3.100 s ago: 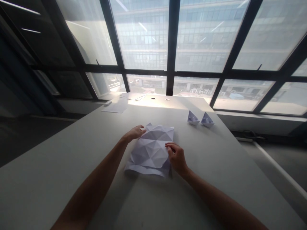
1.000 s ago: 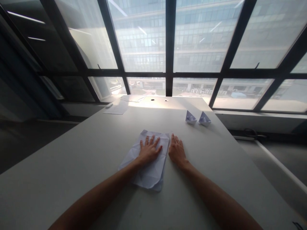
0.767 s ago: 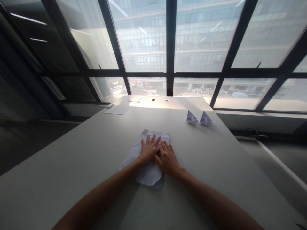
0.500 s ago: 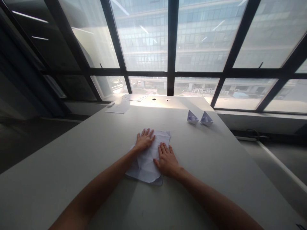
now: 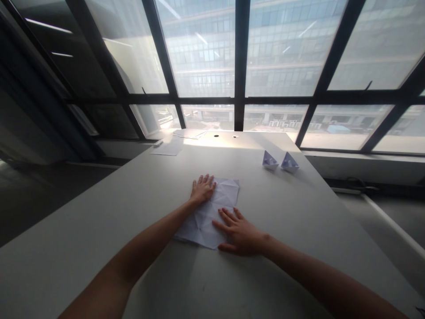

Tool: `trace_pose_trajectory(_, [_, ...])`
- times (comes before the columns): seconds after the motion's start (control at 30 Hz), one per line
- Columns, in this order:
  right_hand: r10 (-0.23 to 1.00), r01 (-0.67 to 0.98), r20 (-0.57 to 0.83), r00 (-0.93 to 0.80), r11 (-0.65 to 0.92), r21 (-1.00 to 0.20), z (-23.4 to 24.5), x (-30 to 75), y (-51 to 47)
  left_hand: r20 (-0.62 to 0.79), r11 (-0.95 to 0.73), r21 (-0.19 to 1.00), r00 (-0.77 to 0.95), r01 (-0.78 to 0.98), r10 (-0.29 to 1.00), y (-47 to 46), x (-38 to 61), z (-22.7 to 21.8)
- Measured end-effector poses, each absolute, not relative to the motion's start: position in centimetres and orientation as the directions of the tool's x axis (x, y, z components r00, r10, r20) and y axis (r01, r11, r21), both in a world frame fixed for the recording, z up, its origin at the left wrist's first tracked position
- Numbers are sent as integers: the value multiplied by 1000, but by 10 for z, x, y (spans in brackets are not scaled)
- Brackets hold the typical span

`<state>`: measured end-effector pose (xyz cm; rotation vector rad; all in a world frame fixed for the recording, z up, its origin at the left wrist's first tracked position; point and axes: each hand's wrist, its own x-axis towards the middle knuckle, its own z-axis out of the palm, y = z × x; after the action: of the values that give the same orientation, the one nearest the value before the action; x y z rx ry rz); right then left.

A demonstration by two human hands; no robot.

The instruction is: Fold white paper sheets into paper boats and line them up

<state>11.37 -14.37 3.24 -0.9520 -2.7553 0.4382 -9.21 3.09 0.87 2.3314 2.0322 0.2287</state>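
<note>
A white sheet of paper [image 5: 207,221] with many crease lines lies on the white table [image 5: 109,208] in front of me. Across its upper left part rests my left hand [image 5: 202,189], flat with the fingers spread. My right hand [image 5: 237,230] lies on the lower right edge of the sheet, its fingers apart and pointing left. Neither hand grips anything. Parts of the paper's left and right edges are hidden under the hands and the left forearm.
Two folded paper boats [image 5: 270,161] stand side by side at the far right of the table. Flat white sheets [image 5: 168,147] and a small white object [image 5: 158,143] lie at the far left. Large windows [image 5: 206,48] rise behind the table.
My right hand has slid toward me and turned so its fingers point more to the left. The paper's near edge, curled before, now lies flatter. My left hand stays at the upper left.
</note>
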Motion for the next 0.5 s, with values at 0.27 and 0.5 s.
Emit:
trace_pose_trajectory(0.27, [647, 586, 96, -756, 735, -343, 29, 116, -144, 154, -516, 315, 494, 797, 856, -30, -154, 38])
trace_pose_trajectory(0.5, [642, 566, 148, -753, 745, -354, 27, 117, -144, 25, -560, 230, 570, 796, 821, -127, -225, 28])
